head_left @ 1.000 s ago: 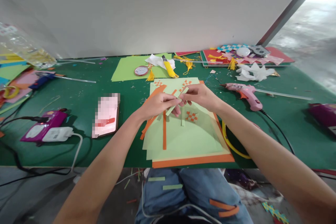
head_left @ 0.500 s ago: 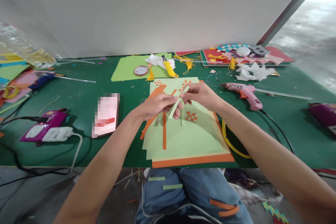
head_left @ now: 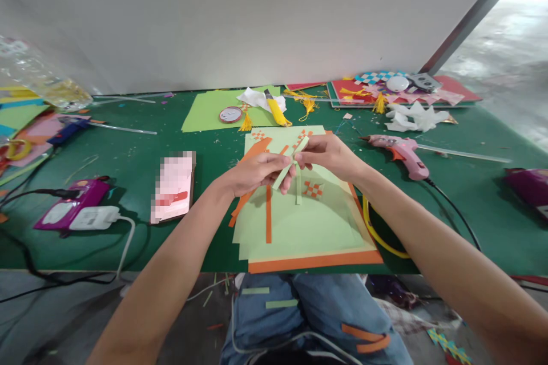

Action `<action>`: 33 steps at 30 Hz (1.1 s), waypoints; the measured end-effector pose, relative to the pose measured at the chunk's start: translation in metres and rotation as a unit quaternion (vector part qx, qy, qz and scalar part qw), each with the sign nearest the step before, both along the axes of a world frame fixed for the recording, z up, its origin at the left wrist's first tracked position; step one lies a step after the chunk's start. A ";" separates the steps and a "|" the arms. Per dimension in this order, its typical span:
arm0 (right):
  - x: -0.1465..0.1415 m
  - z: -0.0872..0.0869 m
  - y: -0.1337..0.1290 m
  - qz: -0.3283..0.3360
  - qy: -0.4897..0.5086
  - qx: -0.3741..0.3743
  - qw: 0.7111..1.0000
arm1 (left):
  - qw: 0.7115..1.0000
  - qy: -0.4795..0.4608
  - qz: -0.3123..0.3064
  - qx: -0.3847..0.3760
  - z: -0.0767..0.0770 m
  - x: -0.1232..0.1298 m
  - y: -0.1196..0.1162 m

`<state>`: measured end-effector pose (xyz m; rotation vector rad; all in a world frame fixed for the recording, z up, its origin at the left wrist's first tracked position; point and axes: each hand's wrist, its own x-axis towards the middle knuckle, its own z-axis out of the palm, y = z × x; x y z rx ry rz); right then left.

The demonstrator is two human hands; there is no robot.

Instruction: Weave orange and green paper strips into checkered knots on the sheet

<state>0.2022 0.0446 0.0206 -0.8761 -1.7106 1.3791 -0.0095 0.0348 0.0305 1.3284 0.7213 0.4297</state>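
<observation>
Both hands meet above a stack of pale green paper sheets (head_left: 317,228). My left hand (head_left: 259,172) pinches a light green paper strip (head_left: 282,175) that slants up to the right. The fingers of my right hand (head_left: 322,154) are closed on the same strip near its upper part. A second green strip (head_left: 298,188) hangs or lies below the fingers; I cannot tell whether it is joined to the first. Beside it lies an orange and green checkered woven piece (head_left: 313,189). Orange paper strips (head_left: 268,217) rest on the sheets to the left.
A phone (head_left: 173,188) and a purple power strip (head_left: 72,205) lie left. To the right are a pink glue gun (head_left: 402,151) and a yellow tape ring (head_left: 381,239). Behind are a yellow cutter knife (head_left: 277,108), a round tin (head_left: 230,114) and crumpled tissue (head_left: 415,118).
The slanted green strip has tipped slightly, its lower end shifting a little to the left. Both hands stay in nearly the same place, still closed on it.
</observation>
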 end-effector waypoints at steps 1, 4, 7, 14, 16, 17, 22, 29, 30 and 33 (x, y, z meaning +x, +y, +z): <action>0.000 0.001 -0.001 0.008 -0.005 -0.006 1.000 | 1.000 0.000 0.000 -0.003 0.000 0.000 0.000; -0.001 0.002 -0.003 0.038 -0.011 -0.006 0.999 | 1.000 0.000 0.000 -0.012 -0.001 0.000 0.000; -0.001 0.003 -0.003 0.056 0.007 0.001 0.998 | 1.000 -0.001 -0.006 -0.018 -0.002 0.000 0.000; -0.001 0.001 0.000 0.017 0.028 -0.008 0.999 | 1.000 -0.008 -0.018 -0.013 0.002 0.000 -0.001; -0.001 0.001 0.000 0.012 0.026 -0.009 1.000 | 1.000 -0.005 -0.022 -0.012 0.003 0.000 -0.001; -0.001 0.001 0.000 0.015 0.023 -0.010 1.000 | 1.000 -0.004 -0.023 -0.012 0.003 0.000 -0.001; -0.001 0.002 -0.003 0.071 0.003 -0.010 0.997 | 1.000 -0.010 -0.018 -0.009 0.001 0.001 0.000; -0.001 0.002 -0.001 0.013 -0.007 -0.019 1.000 | 0.999 0.004 -0.021 0.023 0.003 0.001 -0.001; -0.001 0.002 0.000 0.002 -0.013 -0.020 1.000 | 0.999 0.009 -0.023 0.027 0.003 0.001 -0.001; -0.001 0.000 0.002 -0.014 -0.027 -0.011 0.999 | 0.999 0.024 -0.024 0.031 0.004 0.001 -0.002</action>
